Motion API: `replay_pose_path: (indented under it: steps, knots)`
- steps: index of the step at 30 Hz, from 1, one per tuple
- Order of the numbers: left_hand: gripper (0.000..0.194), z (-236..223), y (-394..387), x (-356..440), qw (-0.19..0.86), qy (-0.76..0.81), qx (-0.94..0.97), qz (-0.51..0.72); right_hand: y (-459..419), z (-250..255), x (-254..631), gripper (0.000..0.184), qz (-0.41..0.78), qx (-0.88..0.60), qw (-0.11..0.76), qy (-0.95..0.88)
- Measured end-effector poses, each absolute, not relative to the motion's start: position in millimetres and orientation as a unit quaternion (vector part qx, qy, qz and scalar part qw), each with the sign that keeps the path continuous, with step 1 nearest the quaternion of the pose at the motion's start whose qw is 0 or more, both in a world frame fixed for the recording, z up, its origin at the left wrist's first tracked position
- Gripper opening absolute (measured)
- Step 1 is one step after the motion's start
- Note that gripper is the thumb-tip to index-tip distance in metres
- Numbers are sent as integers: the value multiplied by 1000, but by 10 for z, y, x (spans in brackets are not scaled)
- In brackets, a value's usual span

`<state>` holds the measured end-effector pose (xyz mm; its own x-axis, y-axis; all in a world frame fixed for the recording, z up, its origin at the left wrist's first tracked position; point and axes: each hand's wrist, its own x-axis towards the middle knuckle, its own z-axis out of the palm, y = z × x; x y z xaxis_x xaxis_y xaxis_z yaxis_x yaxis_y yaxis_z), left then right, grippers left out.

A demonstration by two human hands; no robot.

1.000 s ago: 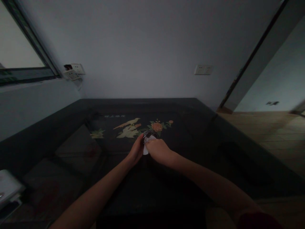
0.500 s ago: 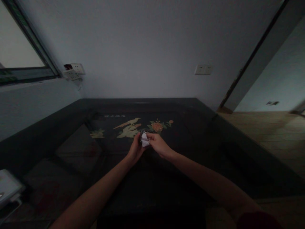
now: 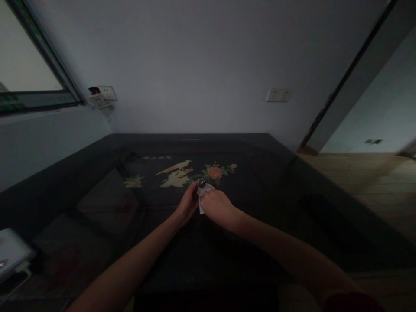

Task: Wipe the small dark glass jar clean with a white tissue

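A small, dark, shiny round object (image 3: 200, 183) sits between my hands over the middle of the table; the dim light hides its exact kind. My left hand (image 3: 187, 203) grips it from the left side, fingers curled round it. White tissue (image 3: 206, 189) is pressed against the object by my right hand (image 3: 218, 207), which is closed with its fingers mostly hidden. A loose corner of the tissue hangs below. Both hands are above the dark glossy tabletop (image 3: 250, 242), close to its printed birds and flowers.
A white device with a cable (image 3: 14, 253) stands at the left edge. Wall sockets (image 3: 278, 95) are on the wall behind the table, with more sockets (image 3: 107, 92) at the left by the window. Wooden floor (image 3: 367, 173) lies to the right.
My right hand has turned over and moved slightly down, now covering more of the tissue. The dark object has shifted a little to the right, with more of its rim showing.
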<state>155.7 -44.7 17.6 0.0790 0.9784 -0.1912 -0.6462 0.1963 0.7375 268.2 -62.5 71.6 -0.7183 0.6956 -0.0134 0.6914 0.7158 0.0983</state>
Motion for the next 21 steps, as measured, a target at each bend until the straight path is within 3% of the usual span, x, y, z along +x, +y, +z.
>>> replay_pose_path:
  steps: [4, 10, 18, 21]
  knots:
    - [19, 189, -458, 1561, 694, 347, 253, 578, -649, 655, 2636, 28, 57, 384, 23, 921]
    - [19, 229, -467, 1566, 689, 365, 238, 580, -606, 779, 2719, 30, -50, 410, -21, 910]
    - [29, 231, -445, 1519, 683, 354, 203, 606, -386, 547, 2638, 44, -491, 359, -330, 722]
    - [28, 234, -442, 1511, 681, 361, 191, 608, -396, 503, 2587, 48, -548, 354, -368, 663]
